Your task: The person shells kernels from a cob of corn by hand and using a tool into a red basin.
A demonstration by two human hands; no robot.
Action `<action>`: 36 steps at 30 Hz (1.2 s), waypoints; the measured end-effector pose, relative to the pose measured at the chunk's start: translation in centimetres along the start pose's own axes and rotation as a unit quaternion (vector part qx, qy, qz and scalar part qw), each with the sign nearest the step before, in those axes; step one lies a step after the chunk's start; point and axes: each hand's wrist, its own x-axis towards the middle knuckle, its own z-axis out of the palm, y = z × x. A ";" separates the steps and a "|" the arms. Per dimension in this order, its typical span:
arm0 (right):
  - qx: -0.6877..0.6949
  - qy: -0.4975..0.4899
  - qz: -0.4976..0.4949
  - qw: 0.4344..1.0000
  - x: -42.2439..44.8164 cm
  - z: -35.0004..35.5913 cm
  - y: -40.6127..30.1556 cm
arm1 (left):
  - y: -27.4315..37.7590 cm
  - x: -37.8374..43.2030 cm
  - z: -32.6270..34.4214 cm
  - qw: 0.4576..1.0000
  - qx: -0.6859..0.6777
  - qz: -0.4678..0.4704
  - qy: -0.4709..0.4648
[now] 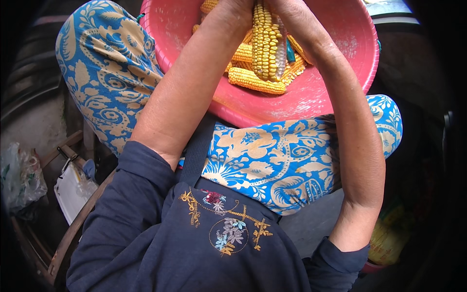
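My left hand [239,8] and my right hand [286,4] meet at the top edge of the view, with the fingers cut off. Between them a corn cob [265,43] hangs tip towards me, gripped at its far end. Yellow kernels cover most of it, while its right side is bare and whitish. Below it, a pink plastic basin [317,98] holds several more orange-yellow corn cobs [255,81]. A small dark-green object [290,52], perhaps a tool handle, lies among these cobs, partly hidden.
My legs in blue patterned trousers [270,160] flank the basin's near side. To the left are a wooden frame [78,219], a white panel [71,189] and a clear plastic bag [23,179]. A yellow bag [388,241] sits at lower right in shadow.
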 end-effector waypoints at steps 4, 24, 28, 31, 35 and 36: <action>-0.074 0.008 0.064 0.995 -0.8 -0.2 -2.8 | 0.2 -0.4 0.3 0.999 0.020 0.021 0.017; -0.083 0.005 0.021 0.996 -0.4 -0.3 -1.1 | 0.2 0.1 -0.5 1.000 0.013 0.017 -0.004; -0.113 0.008 0.024 0.993 -0.5 -0.7 -1.2 | -0.1 0.4 -0.4 1.000 0.005 0.011 -0.012; -0.096 0.019 -0.005 0.995 -0.4 -0.4 -0.5 | 0.0 0.3 -0.4 0.999 -0.017 -0.001 -0.030; -0.078 0.000 -0.006 0.997 -0.4 -0.4 -0.5 | 0.1 0.1 -0.2 1.000 -0.011 -0.003 -0.003; -0.059 -0.005 -0.006 0.998 -0.3 -0.4 -0.5 | 0.0 0.0 -0.2 1.000 -0.005 0.001 0.001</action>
